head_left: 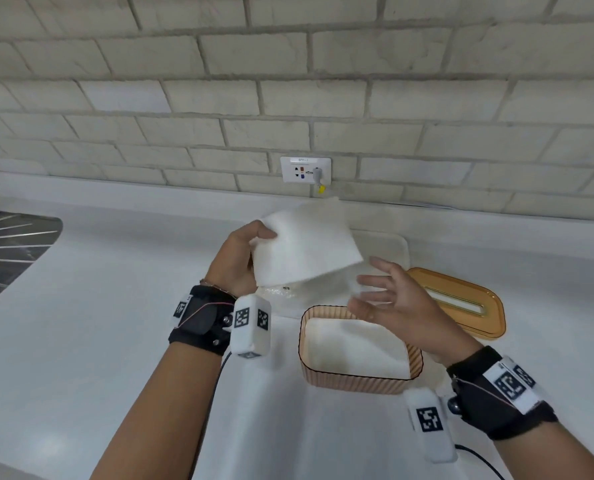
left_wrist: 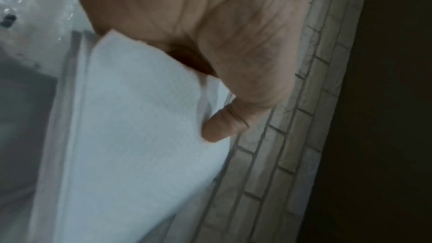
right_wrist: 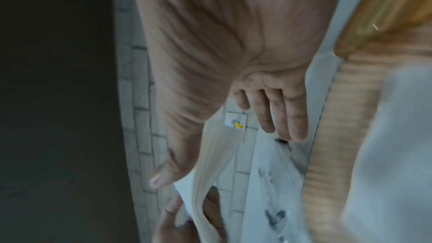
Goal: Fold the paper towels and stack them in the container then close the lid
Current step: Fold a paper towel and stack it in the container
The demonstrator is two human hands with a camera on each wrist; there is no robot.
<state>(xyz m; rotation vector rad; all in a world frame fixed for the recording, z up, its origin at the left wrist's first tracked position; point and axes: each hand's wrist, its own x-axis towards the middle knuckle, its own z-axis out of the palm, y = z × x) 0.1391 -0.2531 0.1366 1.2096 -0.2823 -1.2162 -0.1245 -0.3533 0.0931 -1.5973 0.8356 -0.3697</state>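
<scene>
Up above the container (head_left: 357, 379), left hand (head_left: 235, 259) pinches the paper towel (head_left: 306, 244); right hand (head_left: 397, 299), fingers spread, seemingly apart.

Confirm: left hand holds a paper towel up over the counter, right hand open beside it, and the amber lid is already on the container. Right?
Not quite. The lid is off, lying on the counter behind the open container, as the head view shows. The rest holds: the left hand pinches the paper towel and the right hand is open beside it.

White paper towel (head_left: 306, 242) held aloft; amber ribbed container (head_left: 359, 348) open, lid (head_left: 461, 299) beside.
</scene>
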